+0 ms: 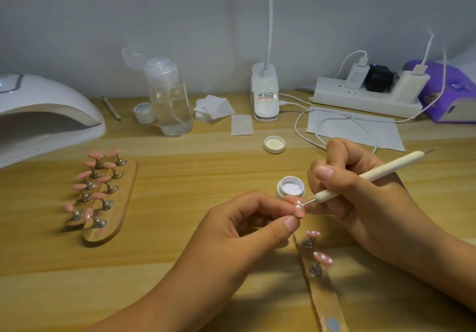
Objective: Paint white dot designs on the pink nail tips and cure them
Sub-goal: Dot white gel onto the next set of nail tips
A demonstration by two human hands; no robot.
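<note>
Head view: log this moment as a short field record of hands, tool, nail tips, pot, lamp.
left hand: pinches one pink nail tip
right hand: holds dotting tool, its end at that nail tip
gel pot: open, behind the held tip; lid lies apart
dotted tips: two on the near holder strip
plain tips: on the holders at left
curing lamp: far left

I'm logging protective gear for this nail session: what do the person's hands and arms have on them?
Nothing is worn. The left hand and right hand are bare: no gloves, rings, bracelets or watch. Both forearms are bare to the frame's edge, with no sleeve in view. The fingernails are short and rounded.
</note>
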